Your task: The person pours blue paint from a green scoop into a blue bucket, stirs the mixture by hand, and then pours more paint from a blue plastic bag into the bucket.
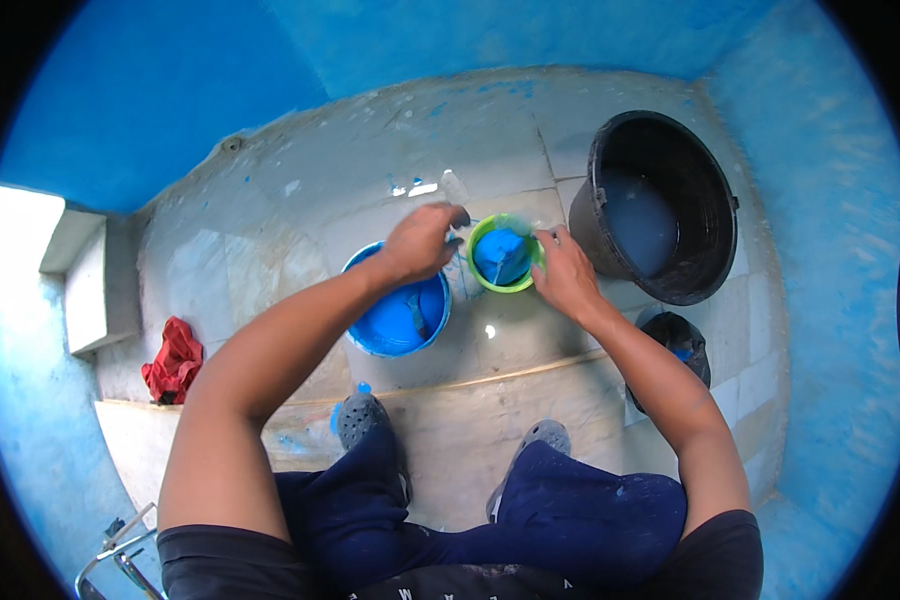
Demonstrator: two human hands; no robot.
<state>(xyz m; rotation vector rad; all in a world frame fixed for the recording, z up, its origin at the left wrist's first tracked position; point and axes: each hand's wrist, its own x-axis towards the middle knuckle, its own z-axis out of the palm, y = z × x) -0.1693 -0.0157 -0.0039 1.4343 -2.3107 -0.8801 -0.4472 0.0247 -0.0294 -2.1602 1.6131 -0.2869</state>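
My right hand [568,275] grips the right rim of a small lime-green container [511,288], which holds a mass of bright blue paint or paste [500,255]. My left hand [422,242] is over the far right rim of a white bucket [350,336] of blue paint, its fingers curved with a gap between thumb and fingers. I see nothing plainly held there. A paint-covered tool [416,318], perhaps a brush or stirrer, leans inside the bucket on its right side. The green container and the bucket sit side by side on the floor.
A large black tub [598,240] with cloudy bluish water stands at the right, above a small black bag-lined container [695,350]. Red cloth [174,362] lies at the left by a white step-like block [95,285]. Blue walls [530,35] enclose the wet tiled floor [300,240].
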